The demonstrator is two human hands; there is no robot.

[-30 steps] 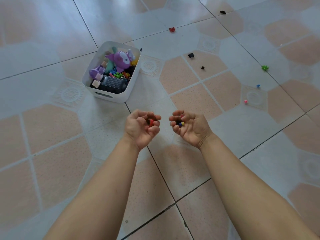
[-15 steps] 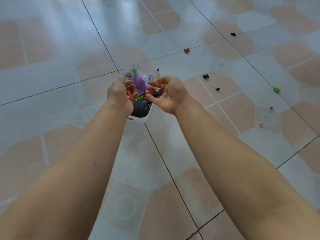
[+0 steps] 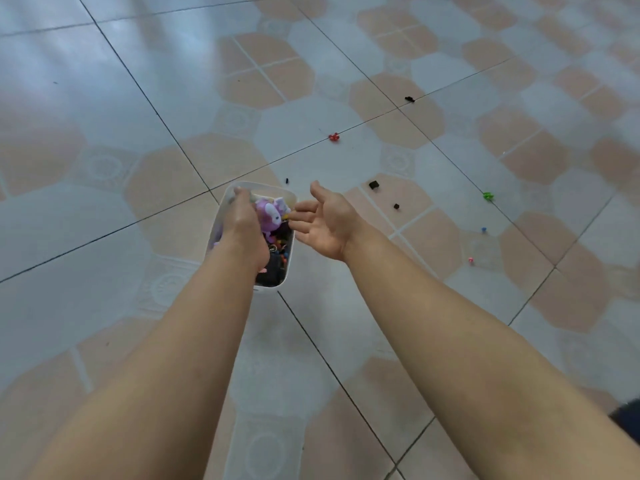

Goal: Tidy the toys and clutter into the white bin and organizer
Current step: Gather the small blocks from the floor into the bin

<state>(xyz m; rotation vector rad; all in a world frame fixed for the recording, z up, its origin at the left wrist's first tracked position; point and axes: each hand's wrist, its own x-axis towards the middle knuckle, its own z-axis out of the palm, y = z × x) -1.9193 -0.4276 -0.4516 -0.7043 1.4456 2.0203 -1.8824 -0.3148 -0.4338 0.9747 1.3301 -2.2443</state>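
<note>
The white bin [image 3: 290,252] stands on the tiled floor, filled with a purple plush toy [image 3: 270,213], a dark block and several small coloured pieces. My left hand [image 3: 242,227] hovers palm-down over the bin's left half, fingers pointing away; I cannot see whether anything is under it. Just right of the bin, my right hand [image 3: 325,221] is spread palm-up, its fingers straight over the rim and holding nothing.
Small toys lie scattered on the floor to the right: a red piece [image 3: 334,136], black pieces [image 3: 373,184] [image 3: 396,206] [image 3: 409,98], a green one [image 3: 488,196], a blue one [image 3: 484,230] and a pink one [image 3: 471,260]. A tiny black bit [image 3: 287,181] lies behind the bin.
Both hands, which held small coloured pieces near me, moved forward over the bin. The right hand has opened flat and is empty; the left has turned palm-down above the toys.
</note>
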